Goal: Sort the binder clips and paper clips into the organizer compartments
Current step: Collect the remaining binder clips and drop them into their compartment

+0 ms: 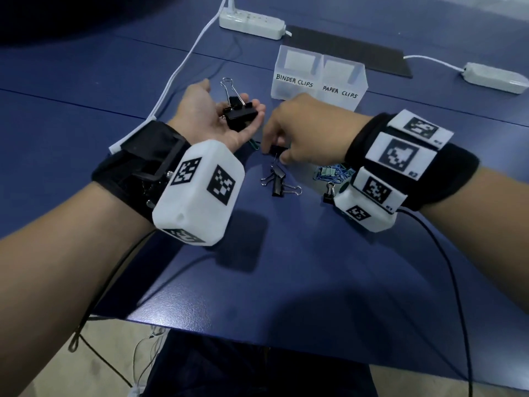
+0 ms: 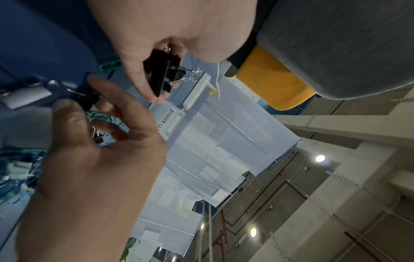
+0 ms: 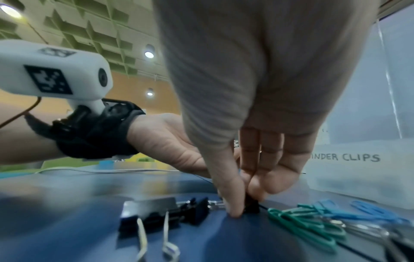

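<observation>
My left hand (image 1: 229, 116) lies palm up above the table, its fingers curled round a few large black binder clips (image 1: 239, 111); the left wrist view shows those clips (image 2: 161, 72) gripped in that hand (image 2: 134, 76). With thumb and fingers my right hand (image 1: 274, 153) pinches a small black binder clip (image 3: 252, 207) that rests on the blue table. More black binder clips (image 1: 279, 181) lie just nearer me. Blue and green paper clips (image 1: 332, 173) are heaped beside my right wrist. The translucent organizer (image 1: 294, 90) stands behind, labelled BINDER CLIPS on the left and PAPER CLIPS on the right.
One green paper clip (image 1: 253, 144) lies under my left hand. A lone binder clip (image 1: 329, 193) sits by the right wrist camera. Two white power strips (image 1: 252, 22) (image 1: 495, 78), a white cable (image 1: 177, 70) and a black mat (image 1: 352, 53) lie at the back.
</observation>
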A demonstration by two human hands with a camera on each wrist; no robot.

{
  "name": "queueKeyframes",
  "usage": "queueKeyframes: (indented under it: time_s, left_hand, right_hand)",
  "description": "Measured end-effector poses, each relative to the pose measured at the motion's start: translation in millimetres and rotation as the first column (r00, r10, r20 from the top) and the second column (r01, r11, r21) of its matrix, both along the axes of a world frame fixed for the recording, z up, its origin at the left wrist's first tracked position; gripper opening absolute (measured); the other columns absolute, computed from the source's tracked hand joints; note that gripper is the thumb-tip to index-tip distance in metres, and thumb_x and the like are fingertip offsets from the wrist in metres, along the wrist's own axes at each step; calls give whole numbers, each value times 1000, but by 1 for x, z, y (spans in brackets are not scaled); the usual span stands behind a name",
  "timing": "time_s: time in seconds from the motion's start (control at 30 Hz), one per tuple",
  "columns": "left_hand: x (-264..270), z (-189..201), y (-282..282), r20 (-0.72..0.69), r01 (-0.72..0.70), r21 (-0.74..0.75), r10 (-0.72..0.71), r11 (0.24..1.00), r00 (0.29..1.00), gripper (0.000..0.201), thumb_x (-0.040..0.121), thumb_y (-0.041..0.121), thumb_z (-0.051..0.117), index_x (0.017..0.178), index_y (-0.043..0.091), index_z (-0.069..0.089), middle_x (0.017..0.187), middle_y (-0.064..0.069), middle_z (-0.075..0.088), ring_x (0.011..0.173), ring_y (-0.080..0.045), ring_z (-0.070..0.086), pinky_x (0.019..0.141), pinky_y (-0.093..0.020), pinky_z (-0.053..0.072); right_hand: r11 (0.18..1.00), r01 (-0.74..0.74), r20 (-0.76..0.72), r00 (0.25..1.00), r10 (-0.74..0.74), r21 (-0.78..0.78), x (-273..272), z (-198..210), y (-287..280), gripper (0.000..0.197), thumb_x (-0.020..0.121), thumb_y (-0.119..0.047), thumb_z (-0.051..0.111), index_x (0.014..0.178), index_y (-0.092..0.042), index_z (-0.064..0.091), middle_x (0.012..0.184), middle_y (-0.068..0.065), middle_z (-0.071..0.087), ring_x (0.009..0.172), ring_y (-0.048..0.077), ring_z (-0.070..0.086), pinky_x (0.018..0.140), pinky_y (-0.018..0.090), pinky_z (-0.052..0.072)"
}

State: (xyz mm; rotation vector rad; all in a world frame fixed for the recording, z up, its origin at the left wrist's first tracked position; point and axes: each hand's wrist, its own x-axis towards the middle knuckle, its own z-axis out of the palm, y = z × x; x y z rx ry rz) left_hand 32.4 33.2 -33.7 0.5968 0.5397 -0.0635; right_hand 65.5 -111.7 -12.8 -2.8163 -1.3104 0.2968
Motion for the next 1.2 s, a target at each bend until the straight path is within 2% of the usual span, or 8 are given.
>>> queueKeyframes:
  time_s: [0.17,0.37,0.6,0.8,1.0,1.07,1.13,1.2]
  left_hand:
    - [1,-1,1,4,25,45,-25,999,1000,53,101,42,30,91,-4,54,90,-20,57,82,-30,61,82,-40,55]
    - [2,0,-7,19,88,-1,-88,996,996,47,100,40,36,100,-4,52,94,-21,56,82,-30,59,85,-40,54]
    - [11,5,-24,75,125,-141,-115,982,991,46,101,33,33,111,-8,51,102,-21,60,86,-30,60,83,-42,55]
    - [34,4,-28,0,144,-52,-144,988,990,41,102,37,36,89,0,49,82,-14,52,71,-21,55,53,-27,58]
    - [70,28,-41,48,218,254,-238,942,970,39,104,28,33,75,5,46,68,-4,44,41,-9,49,32,-11,30]
    - [89,40,-42,66,245,459,-307,854,949,32,103,26,36,79,8,47,69,-2,47,34,-8,48,31,-13,29]
    - [109,53,-45,68,193,747,-362,636,930,24,102,23,41,82,10,49,71,-2,51,39,-11,49,34,-14,30]
    - [124,61,-50,-83,124,990,-441,65,893,27,99,25,45,77,11,53,70,-3,55,50,-17,53,42,-18,38]
  right_hand:
    - [999,-12,10,1000,11,40,3,4,-1,18,76,-11,65,89,-18,76,61,-17,49,59,0,48,65,21,43]
    - [901,133,-40,991,-128,413,13,37,-4,22,73,-23,70,93,-16,75,81,-1,74,72,6,68,75,21,55]
    - [883,143,6,987,-163,448,25,37,7,21,75,-24,70,95,-17,74,85,-1,75,66,-1,63,68,5,46]
    - [770,221,41,952,-305,598,30,47,-36,18,81,-33,65,89,-20,74,81,-3,72,65,3,62,62,3,41]
    - [788,290,38,929,-368,543,34,41,-81,16,83,-31,65,91,-20,74,75,-7,69,70,9,66,62,3,40]
    - [793,298,30,929,-370,531,35,37,-94,16,83,-32,66,92,-22,73,77,-8,70,73,10,66,66,7,42]
    - [806,293,21,935,-353,515,33,35,-104,15,83,-32,66,94,-23,72,78,-10,69,74,12,66,70,14,45]
    - [826,286,13,943,-334,485,30,35,-112,15,83,-33,65,95,-25,72,79,-11,70,74,11,66,71,16,47]
